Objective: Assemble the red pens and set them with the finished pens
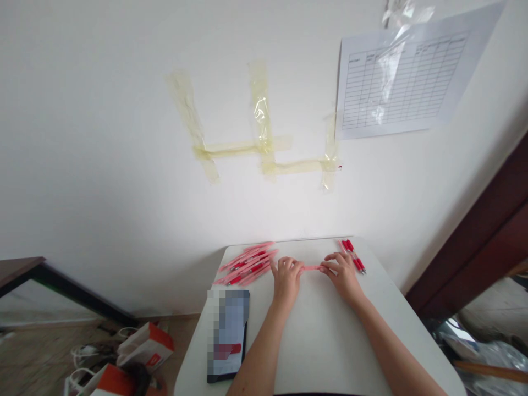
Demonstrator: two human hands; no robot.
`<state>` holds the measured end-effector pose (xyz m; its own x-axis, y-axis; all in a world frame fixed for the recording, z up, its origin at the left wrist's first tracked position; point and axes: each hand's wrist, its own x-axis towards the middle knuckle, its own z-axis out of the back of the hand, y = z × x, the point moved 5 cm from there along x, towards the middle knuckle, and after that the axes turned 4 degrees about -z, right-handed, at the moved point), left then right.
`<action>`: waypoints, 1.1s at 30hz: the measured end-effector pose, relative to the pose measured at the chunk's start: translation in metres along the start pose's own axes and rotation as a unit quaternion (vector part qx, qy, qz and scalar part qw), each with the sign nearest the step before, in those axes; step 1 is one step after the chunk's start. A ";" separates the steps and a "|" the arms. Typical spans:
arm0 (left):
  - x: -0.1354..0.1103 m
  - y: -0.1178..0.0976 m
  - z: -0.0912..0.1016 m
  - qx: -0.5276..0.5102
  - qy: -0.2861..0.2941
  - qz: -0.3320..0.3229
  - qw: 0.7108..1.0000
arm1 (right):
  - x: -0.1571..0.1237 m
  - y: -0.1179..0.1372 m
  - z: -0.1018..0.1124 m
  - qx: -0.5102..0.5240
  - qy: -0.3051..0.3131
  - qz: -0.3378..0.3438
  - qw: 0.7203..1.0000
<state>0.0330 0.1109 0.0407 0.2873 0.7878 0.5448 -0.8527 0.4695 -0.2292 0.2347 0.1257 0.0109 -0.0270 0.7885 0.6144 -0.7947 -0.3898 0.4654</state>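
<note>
Between my two hands a slim pink pen is held level above the white table. The fingers of my left hand pinch its left end. At its right end, my right hand grips it between thumb and fingers. A loose pile of pink and red pens lies just left of my left hand. Beyond my right hand, a few red-gripped pens lie side by side near the table's back right corner. My fingers cover both ends of the held pen.
A phone or tablet, partly blurred out, lies at the table's left edge. The white wall behind carries tape strips and a printed sheet. Paper bags stand on the floor at left.
</note>
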 end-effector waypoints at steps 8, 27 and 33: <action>0.000 0.002 -0.002 0.004 0.006 0.011 1.000 | 0.001 -0.002 -0.001 0.006 0.006 -0.005 1.000; 0.001 0.005 0.001 0.017 0.004 0.055 0.998 | 0.001 -0.011 -0.001 0.008 -0.020 -0.013 1.000; 0.000 0.007 0.001 0.036 0.008 0.072 0.997 | 0.000 -0.017 -0.002 0.014 -0.026 -0.020 0.999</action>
<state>0.0264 0.1136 0.0399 0.1665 0.8512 0.4977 -0.9144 0.3221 -0.2451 0.2475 0.1332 0.0018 0.0368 0.7790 0.6259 -0.7776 -0.3711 0.5075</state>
